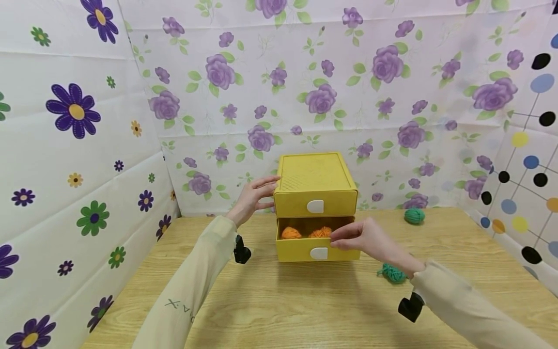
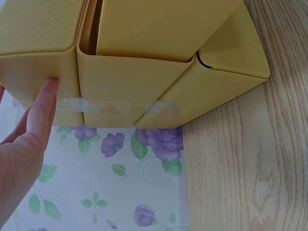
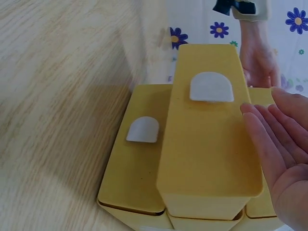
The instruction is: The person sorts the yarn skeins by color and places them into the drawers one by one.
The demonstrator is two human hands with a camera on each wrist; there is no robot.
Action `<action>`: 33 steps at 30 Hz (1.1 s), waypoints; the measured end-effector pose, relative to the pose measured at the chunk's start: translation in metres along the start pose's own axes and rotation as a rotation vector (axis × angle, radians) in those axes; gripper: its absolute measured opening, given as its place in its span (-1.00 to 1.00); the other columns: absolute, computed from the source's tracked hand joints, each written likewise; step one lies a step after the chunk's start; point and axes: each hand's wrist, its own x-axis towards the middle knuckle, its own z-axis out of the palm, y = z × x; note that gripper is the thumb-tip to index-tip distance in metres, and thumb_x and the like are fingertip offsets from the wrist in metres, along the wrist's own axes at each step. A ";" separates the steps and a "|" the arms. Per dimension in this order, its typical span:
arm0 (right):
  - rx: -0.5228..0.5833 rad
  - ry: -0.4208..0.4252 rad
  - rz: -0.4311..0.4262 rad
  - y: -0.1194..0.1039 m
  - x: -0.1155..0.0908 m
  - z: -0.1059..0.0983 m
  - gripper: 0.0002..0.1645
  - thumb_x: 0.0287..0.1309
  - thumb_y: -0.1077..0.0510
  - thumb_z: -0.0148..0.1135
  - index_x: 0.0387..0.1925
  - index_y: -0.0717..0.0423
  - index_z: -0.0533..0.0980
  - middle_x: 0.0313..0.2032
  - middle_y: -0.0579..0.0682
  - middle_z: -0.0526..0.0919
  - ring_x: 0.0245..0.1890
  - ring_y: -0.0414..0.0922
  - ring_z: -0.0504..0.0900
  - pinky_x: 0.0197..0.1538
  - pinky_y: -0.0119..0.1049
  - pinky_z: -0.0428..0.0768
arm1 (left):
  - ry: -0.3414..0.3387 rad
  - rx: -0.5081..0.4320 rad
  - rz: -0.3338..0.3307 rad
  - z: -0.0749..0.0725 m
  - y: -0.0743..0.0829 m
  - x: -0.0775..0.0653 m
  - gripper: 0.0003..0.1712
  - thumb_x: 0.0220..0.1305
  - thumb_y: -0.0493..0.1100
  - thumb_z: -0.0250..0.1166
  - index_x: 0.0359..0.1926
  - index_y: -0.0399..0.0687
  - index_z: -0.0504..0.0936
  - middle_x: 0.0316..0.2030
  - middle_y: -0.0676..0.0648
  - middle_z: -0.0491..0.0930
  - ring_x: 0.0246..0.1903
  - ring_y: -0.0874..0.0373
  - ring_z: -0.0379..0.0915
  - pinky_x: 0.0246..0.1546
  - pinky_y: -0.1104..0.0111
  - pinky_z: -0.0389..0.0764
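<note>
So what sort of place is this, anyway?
Probably a small staged corner, perhaps for filming, though I can't be sure. Creased floral and dotted sheets surround a wooden table, which bears a yellow drawer unit and green yarn balls.

The left arm (image 1: 192, 281) extends obliquely forward before the onlooker; the left hand (image 1: 250, 198) has its fingers (image 1: 265, 182) straight and slightly spread. The right arm (image 1: 471, 303) slants inward, the right hand (image 1: 370, 240) likewise outstretched, thumb (image 1: 343, 243) lowermost.
</note>
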 end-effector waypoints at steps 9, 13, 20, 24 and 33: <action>-0.021 0.027 0.023 0.010 -0.005 0.009 -0.71 0.03 0.09 0.31 -0.22 0.18 0.64 -0.31 -0.02 0.66 -0.31 -0.09 0.62 -0.26 -0.31 0.57 | -0.008 0.002 0.003 0.000 0.000 0.000 -0.54 0.24 -0.13 0.20 0.16 -0.08 0.45 0.06 -0.09 0.42 -0.09 -0.04 0.39 -0.16 0.15 0.51; 0.007 0.028 0.022 0.013 -0.006 0.012 -0.72 0.04 0.11 0.30 -0.22 0.19 0.64 -0.32 0.00 0.66 -0.29 0.01 0.61 -0.25 -0.22 0.57 | -0.009 0.004 -0.003 0.000 -0.001 0.000 -0.54 0.25 -0.13 0.20 0.17 -0.09 0.44 0.07 -0.09 0.41 -0.09 -0.03 0.39 -0.16 0.16 0.51; -0.018 0.063 -0.002 0.016 -0.008 0.021 -0.77 0.03 0.20 0.30 -0.25 0.24 0.64 -0.36 0.03 0.66 -0.35 -0.06 0.63 -0.32 -0.27 0.58 | -0.017 0.003 0.026 0.001 0.000 0.000 -0.53 0.22 -0.10 0.22 0.15 -0.06 0.47 0.05 -0.08 0.42 -0.10 -0.04 0.40 -0.17 0.13 0.51; -0.051 0.104 -0.019 0.019 -0.008 0.026 -0.80 0.02 0.21 0.31 -0.28 0.22 0.65 -0.38 0.00 0.66 -0.41 -0.17 0.62 -0.36 -0.26 0.59 | -0.033 0.010 0.057 0.000 -0.001 -0.002 -0.53 0.18 -0.04 0.25 0.12 -0.04 0.50 0.02 -0.08 0.45 -0.13 -0.01 0.42 -0.19 0.15 0.52; -0.018 0.214 -0.041 0.023 -0.006 0.038 -0.87 0.01 0.26 0.30 -0.35 0.22 0.66 -0.39 0.03 0.65 -0.42 -0.06 0.62 -0.35 -0.21 0.59 | -0.017 -0.006 -0.010 0.000 0.001 0.001 -0.53 0.27 -0.15 0.17 0.20 -0.11 0.41 0.09 -0.13 0.39 -0.05 -0.08 0.37 -0.14 0.12 0.49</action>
